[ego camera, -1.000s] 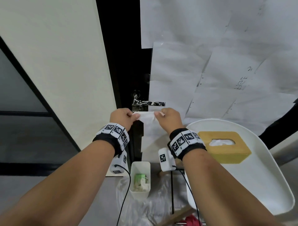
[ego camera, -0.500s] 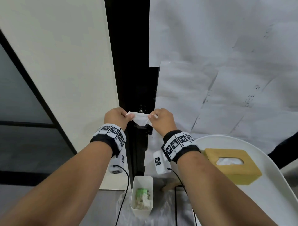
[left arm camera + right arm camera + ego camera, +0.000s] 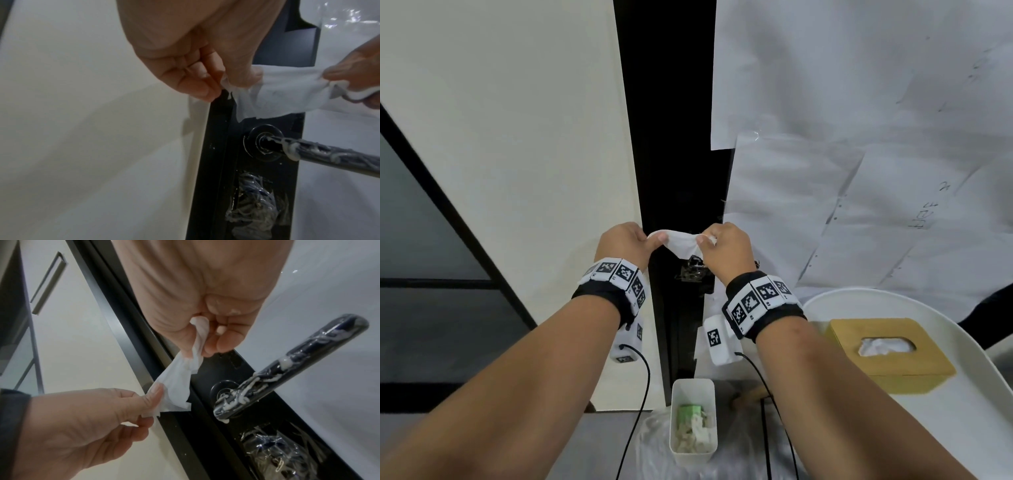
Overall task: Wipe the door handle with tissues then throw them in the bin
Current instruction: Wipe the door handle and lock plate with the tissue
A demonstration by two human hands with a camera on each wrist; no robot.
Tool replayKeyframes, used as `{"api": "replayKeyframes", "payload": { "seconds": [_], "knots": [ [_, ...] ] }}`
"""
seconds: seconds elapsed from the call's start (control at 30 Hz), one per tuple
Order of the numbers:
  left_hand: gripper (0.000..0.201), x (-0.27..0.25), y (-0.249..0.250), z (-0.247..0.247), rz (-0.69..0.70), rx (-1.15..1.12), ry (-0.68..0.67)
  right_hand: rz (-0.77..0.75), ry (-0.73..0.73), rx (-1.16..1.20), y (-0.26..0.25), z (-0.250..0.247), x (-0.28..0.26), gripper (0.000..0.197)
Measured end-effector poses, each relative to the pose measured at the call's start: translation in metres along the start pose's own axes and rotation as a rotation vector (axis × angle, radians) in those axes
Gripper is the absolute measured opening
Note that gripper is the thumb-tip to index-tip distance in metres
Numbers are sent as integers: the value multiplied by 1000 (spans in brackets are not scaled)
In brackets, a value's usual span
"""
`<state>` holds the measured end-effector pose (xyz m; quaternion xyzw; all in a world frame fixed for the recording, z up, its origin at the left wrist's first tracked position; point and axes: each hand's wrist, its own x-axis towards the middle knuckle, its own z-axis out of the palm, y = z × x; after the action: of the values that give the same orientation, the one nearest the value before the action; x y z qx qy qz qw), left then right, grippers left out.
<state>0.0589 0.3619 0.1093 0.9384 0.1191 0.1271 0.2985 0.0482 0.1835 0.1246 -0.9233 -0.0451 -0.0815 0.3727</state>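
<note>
Left hand and right hand each pinching tissue ends, handle smeared white, at 5 o'clock below tissue

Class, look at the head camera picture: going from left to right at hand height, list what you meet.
left hand → tissue → right hand → papers taped to the door

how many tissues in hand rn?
1 that I can see. The tissue is stretched between the left hand and right hand, each pinching one end, above the door handle. A second ply could be hidden.
</note>
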Motion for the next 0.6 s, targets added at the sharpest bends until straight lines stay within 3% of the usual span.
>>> {"api": "replayKeyframes", "payload": {
  "seconds": [0.6],
  "knots": [
    [54,10,9,1,-3,159,-41,92,130,69,-4,-6,-5,14]
  ]
}}
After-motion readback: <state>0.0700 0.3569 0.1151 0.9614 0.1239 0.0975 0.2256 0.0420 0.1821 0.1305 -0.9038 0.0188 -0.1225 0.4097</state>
